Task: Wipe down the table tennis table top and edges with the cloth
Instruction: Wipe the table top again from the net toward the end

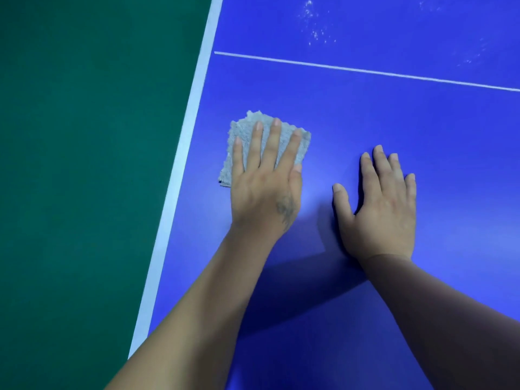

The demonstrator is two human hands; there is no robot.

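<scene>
Forearms: two bare forearms enter from the bottom edge and reach forward over the table; both cast soft shadows on the surface between them.
Right hand [380, 204]: lies palm down on the bare blue top, well apart from the cloth. Fingers straight and close together, thumb spread out toward the left hand. Holds nothing.
Left hand [264, 190]: lies palm down with its front half on the cloth. Four fingers straight and slightly fanned, pressing flat on the fabric; thumb tucked along the side of the palm, its tip at the cloth's right edge. No curl or pinch visible. A dark mark shows on the back of the hand near the wrist.
Grey fuzzy folded cloth [247, 130]: roughly square, ragged at its edges, lying flat on the table under the left fingers. It sits just beside the white border stripe without touching it; its far corners and left side show beyond the fingers.
Blue table tennis table top [365, 114]: smooth, matt, fills the right side of the view.
White border stripe [185, 136]: runs along the table's left edge, slanting from the lower left to the top centre.
Thin white line [365, 71]: crosses the top beyond both hands, starting near the border stripe.
White specks [315, 29]: scattered on the blue surface beyond the thin line, near the top of the view.
Green floor [84, 164]: plain, lies left of the table edge.
</scene>
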